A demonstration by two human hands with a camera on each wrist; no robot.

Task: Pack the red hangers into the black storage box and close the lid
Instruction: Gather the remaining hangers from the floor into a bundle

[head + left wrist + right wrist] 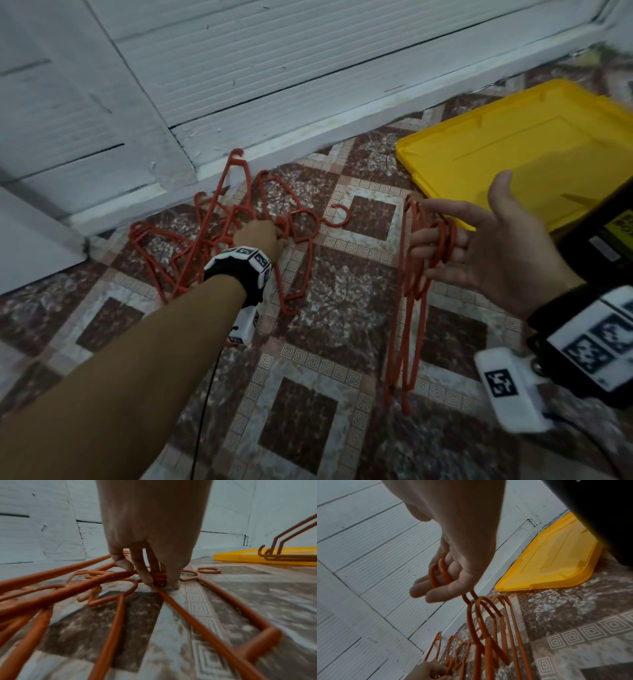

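Your pile of red hangers (219,236) lies tangled on the patterned floor (329,342) right against the white baseboard (308,137), so there is no room behind it; the open stretch of floor is on your near side and between your two arms. To the right, the yellow lid (534,147) lies flat on the floor with its far edge near the wall, and the black box (603,236) stands just beside it at the right edge of the head view (only a corner of it shows).

Your left hand (260,236) is stretched far forward, arm nearly straight, knuckles up, down at the floor. Its fingertips (145,580) are curled and pinching a bunched stack of hanger necks at the right side of the pile, with the thumb tip touching the floor.

Your right hand (479,246) is raised above the floor, palm turned up and fingers spread and relaxed. A small bunch of hangers (414,284) hangs by its hooks over those fingers (436,592), and the bodies dangle straight down, well apart from the pile.
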